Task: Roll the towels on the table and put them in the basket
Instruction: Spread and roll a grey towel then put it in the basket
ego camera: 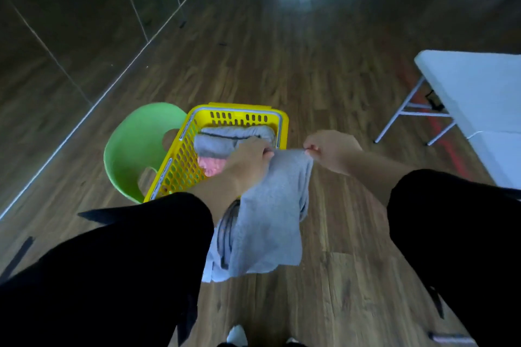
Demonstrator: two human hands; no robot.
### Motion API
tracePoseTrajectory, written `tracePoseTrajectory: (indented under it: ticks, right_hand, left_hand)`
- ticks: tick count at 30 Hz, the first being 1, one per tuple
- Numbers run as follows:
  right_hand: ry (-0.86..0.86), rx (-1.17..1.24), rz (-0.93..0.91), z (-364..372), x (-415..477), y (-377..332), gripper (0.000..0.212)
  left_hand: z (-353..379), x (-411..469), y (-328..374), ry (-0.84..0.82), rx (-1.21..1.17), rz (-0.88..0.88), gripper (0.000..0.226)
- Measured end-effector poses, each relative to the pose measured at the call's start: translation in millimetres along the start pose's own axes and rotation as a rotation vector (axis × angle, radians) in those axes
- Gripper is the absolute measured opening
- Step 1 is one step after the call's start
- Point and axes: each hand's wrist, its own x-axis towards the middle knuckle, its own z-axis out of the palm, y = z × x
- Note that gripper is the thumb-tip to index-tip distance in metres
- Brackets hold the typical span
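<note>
**A:** Wood-plank floor, mirrored wall beyond the yellow basket (283,121). Basket sits on a green chair (132,149); white folding table (476,87) is well to the right of the basket, nothing visible on the part in view.

**B:** Grip state?

**A:** Left hand (248,160) is pinched closed on one top corner of the grey towel (267,214), right at the basket's near-right rim. Right hand (329,152) is pinched closed on the other top corner, just right of the basket. Both hold by fingertips only.

**B:** Towel relative to the hands?

**A:** Hangs straight down from both pinches, unrolled, in the air in front of the basket, above the floor. Left side is bunched in folds under the left forearm, right side drapes flatter. Already in the basket: a grey rolled towel (225,141) at the far end, something pink (211,166) below it.

**B:** Risks?

**A:** My read: fingertip pinch is thin, so one corner slipping drops the cloth on the floor. Also, it's not rolled and the table is well off to the right; rolling mid-air would likely come out loose and uneven. Bunched left edge could skew the roll. Lower edge could snag the basket rim if it's swung in.
</note>
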Motion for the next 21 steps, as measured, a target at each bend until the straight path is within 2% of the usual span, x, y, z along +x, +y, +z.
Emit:
tracePoseTrajectory:
  ticks: [4, 10, 14, 21]
  right_hand:
    - [0.133, 0.051, 0.183, -76.2, -12.1, 32.8, 0.02]
    - [0.35, 0.112, 0.399, -166.9, -61.5, 89.3, 0.013]
    - [0.446, 0.179, 0.495, -197.1, -105.0, 132.9, 0.011]
    - [0.503, 0.188, 0.587, -225.1, -158.1, 237.4, 0.01]
  left_hand:
    - [-33.2, 59.8, 49.8, 0.113, -0.07, 0.185, 0.013]
    - [-58.3, 121.1, 147.3, 0.177, -0.195, 0.416, 0.007]
    - [-49.8, 142.3, 215.3, 0.157, -0.297, 0.524, 0.008]
    - [1.2, 188.8, 326.3, 0.1, -0.382, 0.654, 0.01]
